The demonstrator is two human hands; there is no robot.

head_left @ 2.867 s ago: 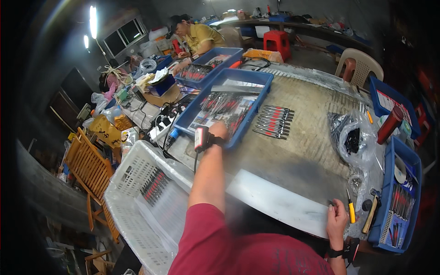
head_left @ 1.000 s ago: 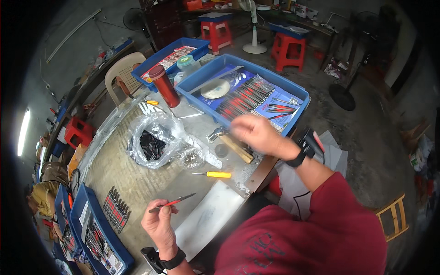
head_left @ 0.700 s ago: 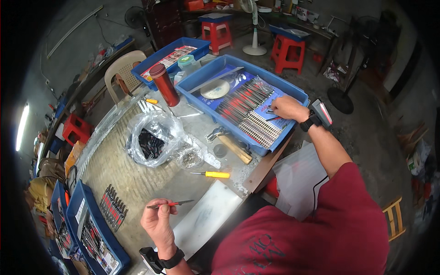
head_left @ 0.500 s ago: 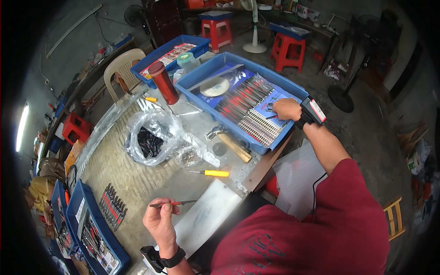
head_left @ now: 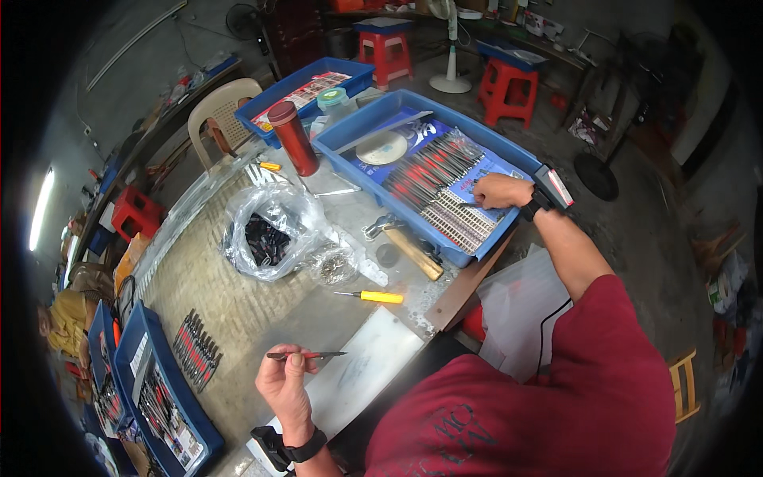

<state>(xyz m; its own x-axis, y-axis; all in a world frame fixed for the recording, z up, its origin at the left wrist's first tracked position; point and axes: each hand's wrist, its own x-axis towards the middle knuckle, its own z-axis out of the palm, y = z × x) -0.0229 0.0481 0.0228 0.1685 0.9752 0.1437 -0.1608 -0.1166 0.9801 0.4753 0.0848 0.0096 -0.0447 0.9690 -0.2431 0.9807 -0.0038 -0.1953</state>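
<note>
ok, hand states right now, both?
Left hand: closed on a slim red-and-black tool.
Right hand: down in the blue tray on the right; can't tell whether it grips anything.

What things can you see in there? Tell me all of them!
Table: one, grey-brown, middle
Trays: at least four, blue, around the table
Pen-like tools: many, red and black, table's left and in trays
Disc: one, white, in the rightmost tray
Bag: one, clear, mid-table, black pieces inside
Hammer: one, tan handle, by the rightmost tray
Screwdriver: one, yellow, nearer than the hammer
Sheet: one, white, table's near edge
Flask: one, red, table's far side
Jar: one, green-lidded, beside the flask
Chair: one, beige, beyond the table
Stools: three, red, floor
Fans: at least three, white or dark, background
Person: one, yellow top, left edge
Left hand: one, bare, holding a red-and-black tool
Right hand: one, bare, in the rightmost tray, grip unclear
</note>
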